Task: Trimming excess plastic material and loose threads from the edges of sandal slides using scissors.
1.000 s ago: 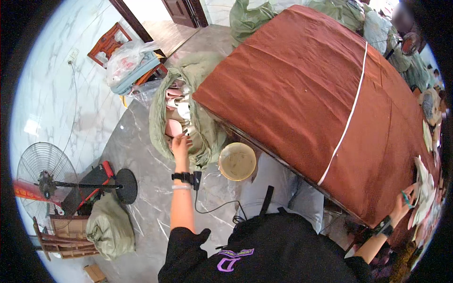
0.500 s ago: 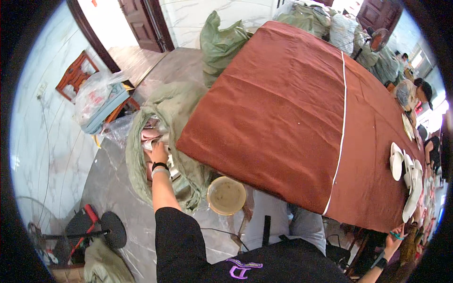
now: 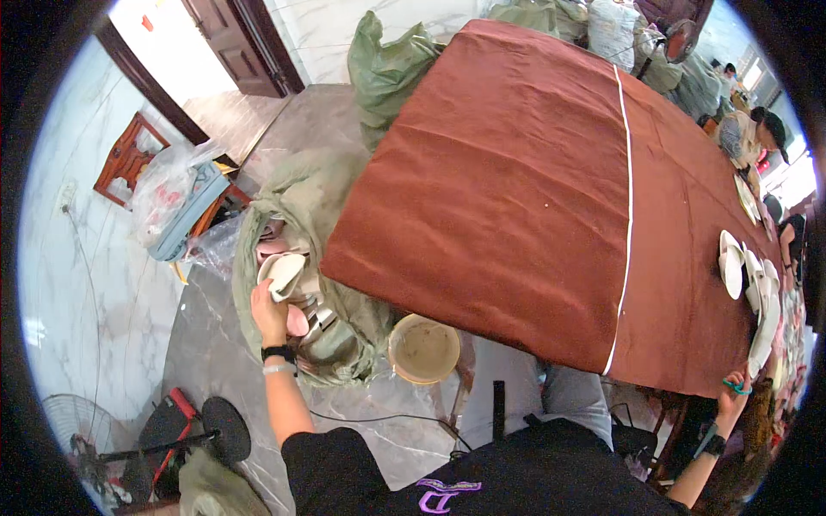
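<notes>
The fingers of the left hand (image 3: 269,311) are closed around a pale insole (image 3: 280,273), gripping it at its lower end so the rest stands free above the hand. The insole is just over the open mouth of a green sack (image 3: 331,340) on the floor, beside the near left corner of the table. Its long axis runs up and a little to the right in the picture, with the free end pointing toward the table edge; the hollow side seems to face the camera, though the view is too small to be sure. More pale and pink pieces (image 3: 297,320) lie inside the sack below the hand, probably because the sack serves as the store for them.

The right hand (image 3: 733,397) is far to the right, at the near edge of the table, its fingers closed on something small and green (image 3: 736,387); what it is I cannot tell. Near it, on the brown cloth (image 3: 516,189), a row of white insoles (image 3: 748,275) is laid out. A round bucket (image 3: 423,348) stands on the floor between the sack and the person's knees, within easy reach.
</notes>
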`<state>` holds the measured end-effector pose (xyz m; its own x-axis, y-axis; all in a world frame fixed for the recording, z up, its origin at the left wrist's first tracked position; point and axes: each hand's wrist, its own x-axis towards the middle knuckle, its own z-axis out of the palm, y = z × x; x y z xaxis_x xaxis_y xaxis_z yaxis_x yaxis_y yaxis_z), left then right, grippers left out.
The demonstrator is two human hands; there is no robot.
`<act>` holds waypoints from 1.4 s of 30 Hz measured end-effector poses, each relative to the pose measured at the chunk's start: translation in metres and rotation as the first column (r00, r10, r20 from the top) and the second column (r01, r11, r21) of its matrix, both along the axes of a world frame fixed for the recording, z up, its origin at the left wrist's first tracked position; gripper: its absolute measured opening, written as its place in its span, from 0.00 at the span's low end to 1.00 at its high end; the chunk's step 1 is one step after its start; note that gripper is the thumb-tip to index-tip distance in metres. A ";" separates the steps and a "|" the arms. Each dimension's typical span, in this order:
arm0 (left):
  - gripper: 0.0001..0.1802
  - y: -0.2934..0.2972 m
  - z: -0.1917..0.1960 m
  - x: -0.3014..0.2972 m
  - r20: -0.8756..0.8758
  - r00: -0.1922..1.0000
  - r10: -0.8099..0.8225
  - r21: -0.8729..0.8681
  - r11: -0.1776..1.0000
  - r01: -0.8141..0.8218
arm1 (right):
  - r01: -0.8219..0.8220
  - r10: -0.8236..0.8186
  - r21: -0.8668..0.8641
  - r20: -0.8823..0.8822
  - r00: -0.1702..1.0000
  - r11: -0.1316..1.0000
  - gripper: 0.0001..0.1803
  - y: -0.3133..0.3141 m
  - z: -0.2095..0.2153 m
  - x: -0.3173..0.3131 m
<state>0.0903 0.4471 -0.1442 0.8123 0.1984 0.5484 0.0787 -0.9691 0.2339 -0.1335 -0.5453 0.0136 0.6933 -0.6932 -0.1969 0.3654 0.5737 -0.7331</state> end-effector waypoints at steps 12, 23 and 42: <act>0.26 -0.175 0.135 -0.166 0.415 0.849 0.329 -0.821 -0.268 0.505 | -0.603 0.414 -0.534 -0.441 0.797 0.592 0.25 0.250 0.012 0.123; 0.35 -0.366 0.136 -0.159 0.385 0.918 0.093 -0.363 -0.900 0.243 | -0.812 0.925 -0.538 -0.379 -0.006 -0.225 0.31 0.339 0.047 0.102; 0.26 -0.436 0.127 -0.169 0.259 0.859 -0.441 -0.956 0.008 0.293 | -0.656 0.683 -0.753 -0.457 0.570 0.043 0.23 0.319 0.009 0.071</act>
<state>-0.0783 0.0113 -0.0173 0.9861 0.1357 0.0956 -0.1180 0.1674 0.9788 -0.0623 -0.2259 0.0225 0.9473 0.3001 0.1123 0.1944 -0.2597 -0.9459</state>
